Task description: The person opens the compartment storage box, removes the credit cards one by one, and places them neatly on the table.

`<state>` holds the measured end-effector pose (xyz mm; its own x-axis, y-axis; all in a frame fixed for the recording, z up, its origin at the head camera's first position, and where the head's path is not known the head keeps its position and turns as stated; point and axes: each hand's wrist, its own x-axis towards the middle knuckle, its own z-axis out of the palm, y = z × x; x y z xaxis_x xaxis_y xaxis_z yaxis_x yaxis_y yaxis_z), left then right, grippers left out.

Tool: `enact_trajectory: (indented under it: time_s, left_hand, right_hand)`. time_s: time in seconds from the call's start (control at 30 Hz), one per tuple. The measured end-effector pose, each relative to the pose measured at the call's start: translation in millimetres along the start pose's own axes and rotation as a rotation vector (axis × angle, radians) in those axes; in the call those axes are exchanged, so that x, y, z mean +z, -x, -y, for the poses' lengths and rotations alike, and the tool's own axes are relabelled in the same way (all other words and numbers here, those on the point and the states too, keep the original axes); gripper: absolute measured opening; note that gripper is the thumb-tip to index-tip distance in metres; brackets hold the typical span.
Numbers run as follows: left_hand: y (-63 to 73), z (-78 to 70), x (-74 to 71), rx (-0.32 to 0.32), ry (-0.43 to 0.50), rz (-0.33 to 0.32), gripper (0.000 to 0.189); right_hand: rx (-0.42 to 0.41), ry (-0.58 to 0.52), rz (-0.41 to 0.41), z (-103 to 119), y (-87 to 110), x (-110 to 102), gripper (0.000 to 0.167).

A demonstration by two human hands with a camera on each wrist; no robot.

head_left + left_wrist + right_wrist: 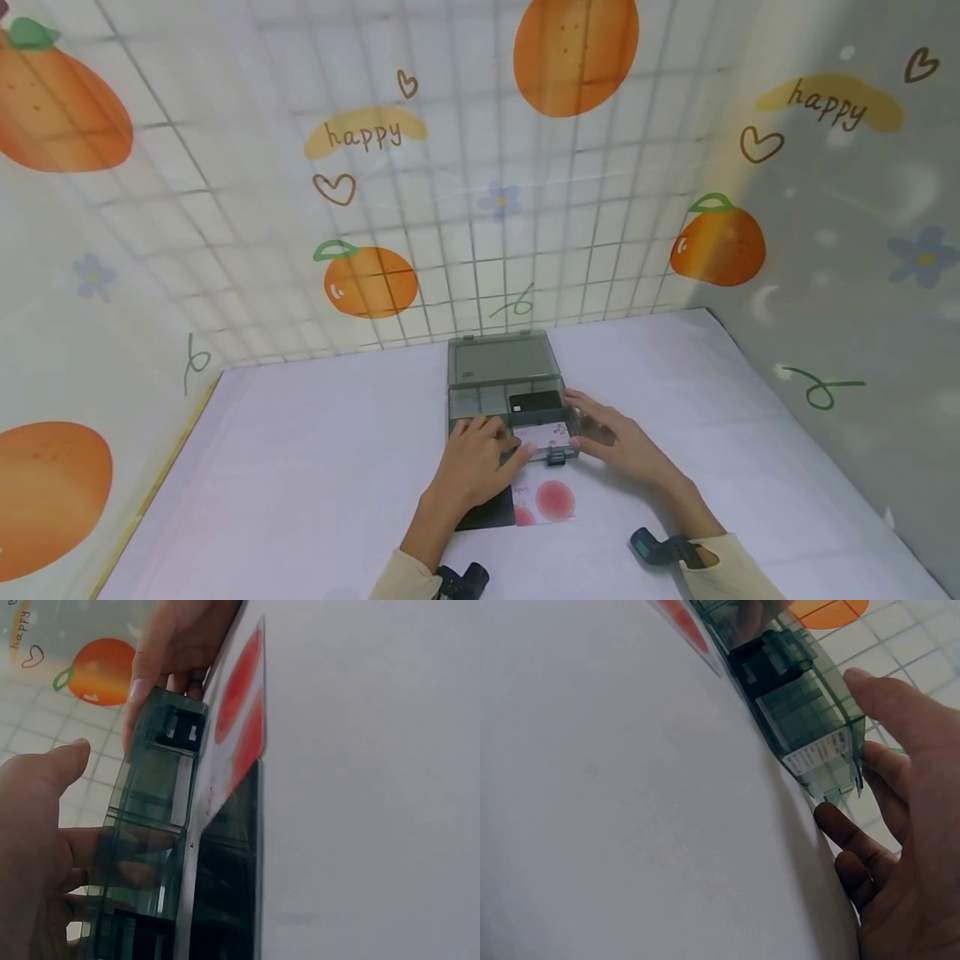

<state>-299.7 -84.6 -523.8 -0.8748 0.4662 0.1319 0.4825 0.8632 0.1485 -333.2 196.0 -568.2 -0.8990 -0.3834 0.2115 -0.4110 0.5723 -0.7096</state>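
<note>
A translucent dark green compartment box [468,400] stands on the table, its lid [504,358] tipped back. My left hand [472,462] reaches over the front left compartment; in the left wrist view its fingers [135,874] show through the clear wall, the thumb standing apart. What lies under those fingers is partly hidden. My right hand [626,446] touches the box's right side, its thumb at the front corner and its fingers spread along the wall. A white card with pink print [546,435] lies in the front right compartment, and a black flat item [536,402] in the back right one.
In front of the box lie a black flat sheet [491,512] and a white card with red circles [555,502], side by side. A dark latch [556,457] sticks out from the box front. Behind the table [337,467] hangs a curtain printed with oranges.
</note>
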Motion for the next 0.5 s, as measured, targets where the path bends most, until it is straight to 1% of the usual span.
enact_trajectory:
  time_s: [0.17,0.27,0.33,0.37,0.43,0.5]
  left_hand:
    - [-2.4,-0.6,0.2,-0.005,0.022,0.033,0.074]
    - [-4.0,-2.9,1.9,-0.008,0.067,0.024,0.073]
    - [-5.7,-4.9,2.3,-0.028,0.143,-0.007,0.072]
    - [-6.8,-6.4,1.7,-0.046,0.197,-0.027,0.072]
    - [-8.4,-10.3,-2.4,-0.126,0.354,-0.039,0.073]
    - [-9.5,-13.9,-9.1,-0.215,0.5,-0.024,0.077]
  right_hand:
    - [-0.016,-0.016,0.002,0.7,-1.8,-0.7,0.068]
    - [-0.022,-0.018,-0.002,0.8,-0.9,-1.5,0.068]
    - [-0.021,-0.009,-0.009,0.8,0.0,-1.7,0.068]
    - [-0.018,-0.008,-0.013,1.0,0.6,-1.7,0.068]
    - [-0.018,-0.005,-0.016,1.1,1.0,-1.6,0.068]
    - [-0.018,-0.006,-0.013,1.3,1.0,-1.4,0.068]
